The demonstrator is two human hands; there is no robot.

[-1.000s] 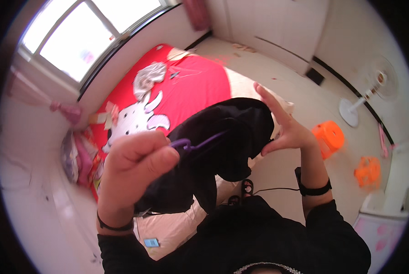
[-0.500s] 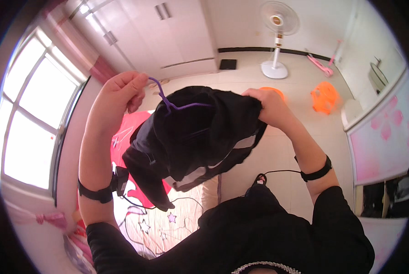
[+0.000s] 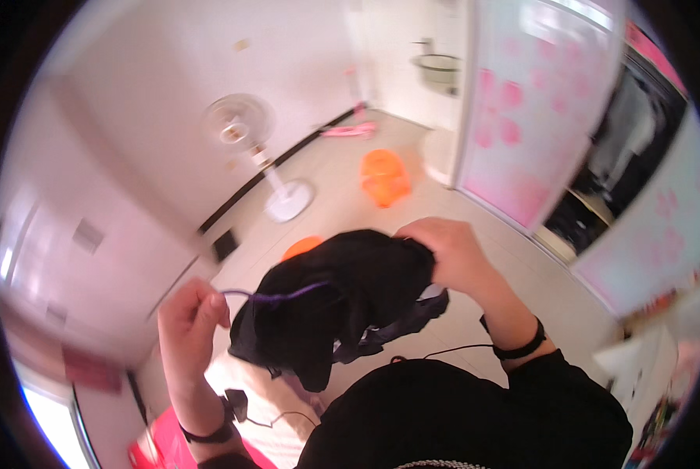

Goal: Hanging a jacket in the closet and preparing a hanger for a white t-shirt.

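Note:
A black garment point(image 3: 342, 293) hangs in front of me, with white or grey patches along its lower edge. A purple clothes hanger point(image 3: 275, 298) sits in its opening, partly hidden by the cloth. My left hand point(image 3: 192, 316) is closed on the hanger's hook end, to the left of the garment. On the other side, my right hand point(image 3: 447, 252) grips the garment's upper right edge. Folds of cloth hide the far arm of the hanger.
A white standing fan point(image 3: 287, 199) and an orange stool point(image 3: 384, 178) stand on the tiled floor. Ahead right, a wardrobe with flowered sliding panels point(image 3: 514, 125) is partly open on dark hanging clothes point(image 3: 627, 141). A bed point(image 3: 268, 399) lies low at the left.
My view has swung to the right, bringing the open wardrobe into sight and moving the window to the lower left. Both hands keep hold, and the garment sits lower in view.

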